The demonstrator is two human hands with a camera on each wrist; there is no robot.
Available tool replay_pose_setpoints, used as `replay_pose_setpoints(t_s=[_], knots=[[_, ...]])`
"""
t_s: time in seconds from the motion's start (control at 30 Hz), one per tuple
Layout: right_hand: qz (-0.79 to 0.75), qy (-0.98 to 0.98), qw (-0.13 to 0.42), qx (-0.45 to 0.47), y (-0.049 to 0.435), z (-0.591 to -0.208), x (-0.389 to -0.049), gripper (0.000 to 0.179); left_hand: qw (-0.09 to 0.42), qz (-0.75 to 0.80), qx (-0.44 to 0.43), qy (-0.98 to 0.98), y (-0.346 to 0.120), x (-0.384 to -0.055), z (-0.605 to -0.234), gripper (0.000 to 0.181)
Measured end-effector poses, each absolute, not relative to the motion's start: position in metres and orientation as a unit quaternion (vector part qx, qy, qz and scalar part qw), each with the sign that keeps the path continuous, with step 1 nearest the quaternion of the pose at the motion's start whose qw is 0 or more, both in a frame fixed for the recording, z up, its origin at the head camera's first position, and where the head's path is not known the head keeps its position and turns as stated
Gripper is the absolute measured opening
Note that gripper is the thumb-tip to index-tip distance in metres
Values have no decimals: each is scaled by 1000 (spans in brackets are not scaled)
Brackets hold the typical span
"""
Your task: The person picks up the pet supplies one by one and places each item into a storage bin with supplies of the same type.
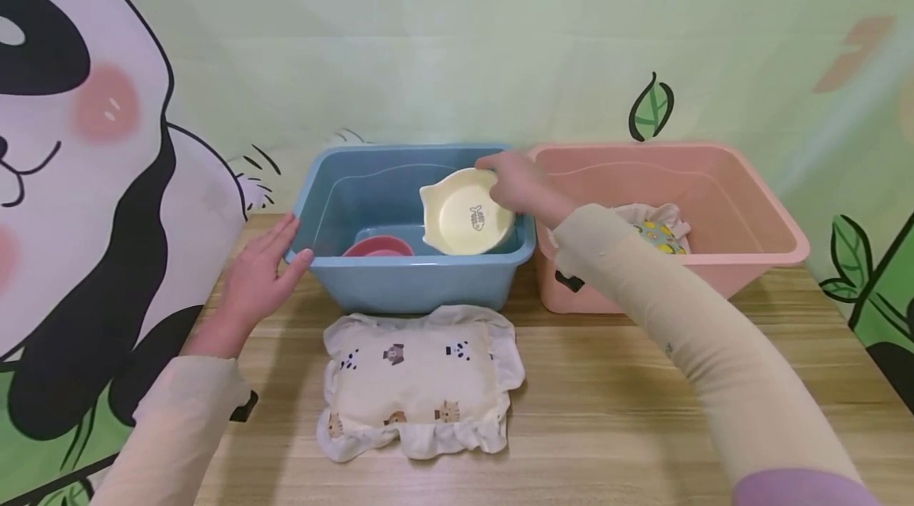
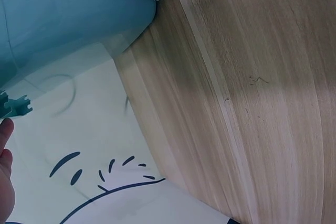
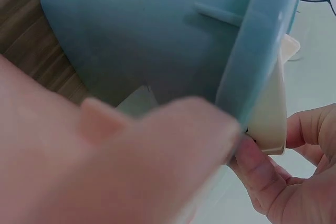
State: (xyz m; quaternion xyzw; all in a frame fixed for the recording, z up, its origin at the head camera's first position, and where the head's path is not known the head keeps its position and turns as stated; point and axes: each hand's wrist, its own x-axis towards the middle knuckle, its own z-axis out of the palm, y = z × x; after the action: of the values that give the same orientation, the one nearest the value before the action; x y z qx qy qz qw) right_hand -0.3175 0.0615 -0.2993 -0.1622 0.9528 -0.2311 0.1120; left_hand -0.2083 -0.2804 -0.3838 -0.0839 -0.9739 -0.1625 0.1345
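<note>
My right hand (image 1: 517, 182) grips a cream cat-shaped bowl (image 1: 457, 216) with a fish print by its right edge, the fingers on its rim. Tilted toward the head camera, the bowl sits inside the right part of the blue bin (image 1: 407, 284). In the right wrist view, thumb and fingers pinch the bowl (image 3: 270, 114) just beyond the bin's rim. On the bin's left rim rests my left hand (image 1: 260, 272), fingers extended. Low in the same bin lies a red round dish (image 1: 382, 247), partly hidden by the front wall.
To the right stands a pink bin (image 1: 757, 258) holding a ruffled cloth piece (image 1: 660, 232) with a yellow print, partly behind my right sleeve. A small ruffled pillow (image 1: 421, 387) with animal prints lies on the wooden table (image 1: 607, 427) before the blue bin. A panda-printed backdrop hangs behind.
</note>
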Motion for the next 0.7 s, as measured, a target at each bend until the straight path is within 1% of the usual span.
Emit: replay_pose_setpoints(t_s=[0.33, 0.5, 0.7], knots=[[-181, 959, 106, -191, 53, -307, -323, 55, 137, -169, -87, -972, -282, -207, -385, 60], [-170, 962, 95, -190, 49, -311, -323, 54, 135, -168, -85, -973, -282, -206, -384, 60], [-164, 964, 98, -186, 43, -316, -321, 53, 128, -167, -78, -974, -281, -204, -382, 61]])
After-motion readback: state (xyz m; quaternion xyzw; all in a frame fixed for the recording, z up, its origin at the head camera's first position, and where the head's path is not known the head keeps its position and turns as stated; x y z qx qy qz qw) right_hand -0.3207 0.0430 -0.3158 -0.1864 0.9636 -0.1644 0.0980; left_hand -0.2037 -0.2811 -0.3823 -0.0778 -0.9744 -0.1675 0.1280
